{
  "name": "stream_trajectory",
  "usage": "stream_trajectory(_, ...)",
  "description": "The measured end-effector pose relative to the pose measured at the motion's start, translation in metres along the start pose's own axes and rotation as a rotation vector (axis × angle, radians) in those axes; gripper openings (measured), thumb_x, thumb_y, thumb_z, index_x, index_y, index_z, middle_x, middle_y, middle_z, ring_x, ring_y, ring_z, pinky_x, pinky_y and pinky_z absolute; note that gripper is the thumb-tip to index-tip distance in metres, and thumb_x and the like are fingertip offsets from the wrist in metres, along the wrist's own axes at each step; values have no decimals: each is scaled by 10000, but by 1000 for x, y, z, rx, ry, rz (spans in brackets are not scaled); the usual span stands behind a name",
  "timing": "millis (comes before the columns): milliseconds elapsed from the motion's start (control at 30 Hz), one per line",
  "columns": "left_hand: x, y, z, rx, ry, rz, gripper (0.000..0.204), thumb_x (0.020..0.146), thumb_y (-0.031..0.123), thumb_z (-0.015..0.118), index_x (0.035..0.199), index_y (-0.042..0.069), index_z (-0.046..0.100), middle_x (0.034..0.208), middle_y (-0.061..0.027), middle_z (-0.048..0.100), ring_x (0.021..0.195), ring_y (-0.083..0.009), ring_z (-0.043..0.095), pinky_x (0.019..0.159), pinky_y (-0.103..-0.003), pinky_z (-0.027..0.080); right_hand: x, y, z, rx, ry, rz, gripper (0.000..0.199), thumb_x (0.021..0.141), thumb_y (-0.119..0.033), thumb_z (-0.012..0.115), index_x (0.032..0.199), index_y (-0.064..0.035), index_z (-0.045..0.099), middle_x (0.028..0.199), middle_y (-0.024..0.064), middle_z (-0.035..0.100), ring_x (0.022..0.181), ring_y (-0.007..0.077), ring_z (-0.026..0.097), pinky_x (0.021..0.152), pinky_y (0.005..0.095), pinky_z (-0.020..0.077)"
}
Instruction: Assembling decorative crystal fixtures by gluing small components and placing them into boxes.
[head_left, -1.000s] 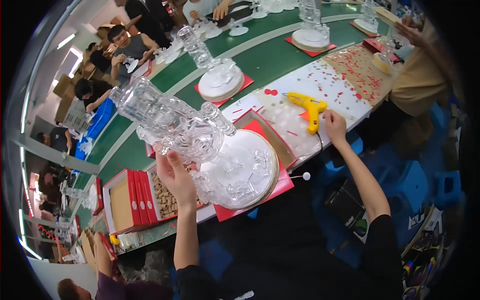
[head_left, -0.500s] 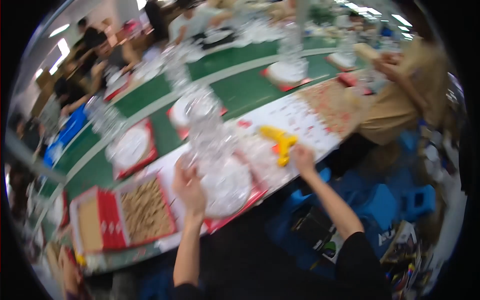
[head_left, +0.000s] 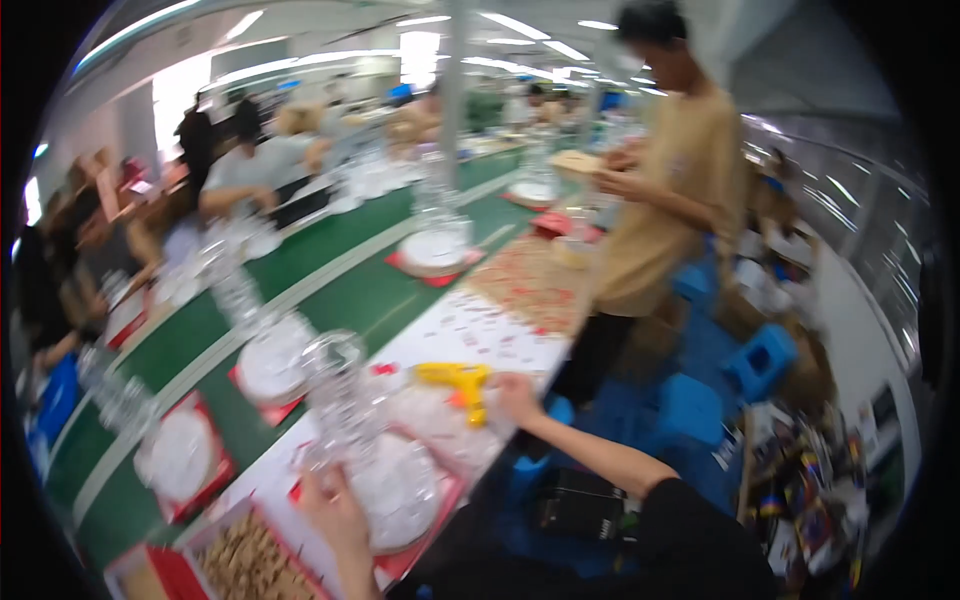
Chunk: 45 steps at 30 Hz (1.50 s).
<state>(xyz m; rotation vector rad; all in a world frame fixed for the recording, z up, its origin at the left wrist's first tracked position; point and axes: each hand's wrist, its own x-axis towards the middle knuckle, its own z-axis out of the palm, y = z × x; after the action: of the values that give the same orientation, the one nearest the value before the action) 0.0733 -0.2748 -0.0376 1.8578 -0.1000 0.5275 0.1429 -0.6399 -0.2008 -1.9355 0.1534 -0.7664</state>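
Note:
A clear, ridged plastic tower (head_left: 338, 385) rises from a round white base wrapped in clear film (head_left: 400, 490), which sits on a red board. My left hand (head_left: 338, 515) is at the tower's lower left side, its fingers closed at the clear plastic; blur softens the contact. To the right, a yellow glue gun (head_left: 455, 380) lies on crumpled clear film (head_left: 430, 412). My right hand (head_left: 517, 400) is beside the glue gun's handle, fingers drawn together. What it pinches, if anything, is too small and blurred to make out.
Near left stands a red-edged box of small brown pieces (head_left: 255, 560). Red bits litter the white sheet (head_left: 500, 340) and brown board (head_left: 530, 285). Similar towers line the green conveyor (head_left: 345, 310). A person in tan (head_left: 670, 190) stands right; blue stools (head_left: 690, 410) are below.
The view has swung up and to the right, so the bench appears lower and farther left. Both hands keep about the same places beside the tower and the glue gun.

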Motion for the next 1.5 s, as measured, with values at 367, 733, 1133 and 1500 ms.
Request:
stream_trajectory(367, -13, -2, -30, -108, 36, 121, 280, 925, 207, 534, 1109, -4, 548, 1001, -227, 625, 942, -391, 601, 777, -422, 480, -129, -191, 20, -108, -358, -235, 354, 944, -302, 499, 1135, -28, 615, 1027, 217, 627, 891, 357, 590, 780, 395, 463)
stream_trajectory(733, -33, 5, -53, -69, -42, 168, 323, 914, 209, 555, 1170, 13, 528, 959, -214, 620, 880, -388, 609, 744, -393, 481, -141, -184, 12, -198, -726, -113, 339, 902, -218, 570, 1120, 40, 595, 922, 206, 638, 810, 279, 593, 761, 358, 467)
stream_trajectory(1133, -28, 12, -35, -28, 4, 25, 346, 900, 203, 591, 1189, 26, 520, 834, -180, 618, 637, -288, 581, 588, -349, 451, -151, -189, 17, -256, -583, -135, 449, 832, -263, 678, 1168, 18, 577, 892, 177, 635, 856, 303, 609, 784, 355, 480)
stream_trajectory(1500, -49, -53, -58, -281, -75, -89, 403, 964, 352, 508, 1212, 34, 500, 915, -19, 590, 685, -76, 536, 571, -232, 448, -150, -182, 17, -20, -664, -55, 458, 755, -106, 680, 1154, 55, 524, 1069, 175, 545, 986, 322, 545, 864, 363, 429)
